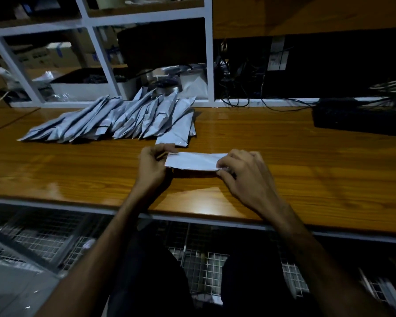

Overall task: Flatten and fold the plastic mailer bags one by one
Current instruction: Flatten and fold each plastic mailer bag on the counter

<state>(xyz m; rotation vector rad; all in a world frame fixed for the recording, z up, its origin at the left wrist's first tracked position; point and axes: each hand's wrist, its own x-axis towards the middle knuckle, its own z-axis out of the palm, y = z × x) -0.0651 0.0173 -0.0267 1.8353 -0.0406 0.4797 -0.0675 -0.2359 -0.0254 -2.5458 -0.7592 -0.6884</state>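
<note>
A person holds one folded mailer bag [193,161] just above the wooden counter [306,161], stretched sideways between both hands. The left hand [151,164] pinches the bag's left end: its fingers [167,147] curl over the top edge while the thumb sits at the near side, so the bag's left corner pokes out between them. The right hand [242,172] covers the right end, its fingers bent round that end and its thumb [224,177] pressed along the lower edge — the end of the bag itself is hidden under this hand. The bag reads as a narrow white strip with a slanting crease; how many layers it has cannot be told.

Just beyond the hands lies a single folded bag [175,138], and behind it a long row of folded bags [114,120] leans overlapped across the counter toward the white shelf frame [209,58]. The shelf compartments are dim — boxes and loose plastic show inside, but details are hard to make out. At the right a black device [359,120] sits on the counter, cut off by the picture's edge, with tangled cables [242,88] behind it. Below the counter's near edge a wire-mesh rack [44,239] is partly blocked by the forearms and dark-clad knees
</note>
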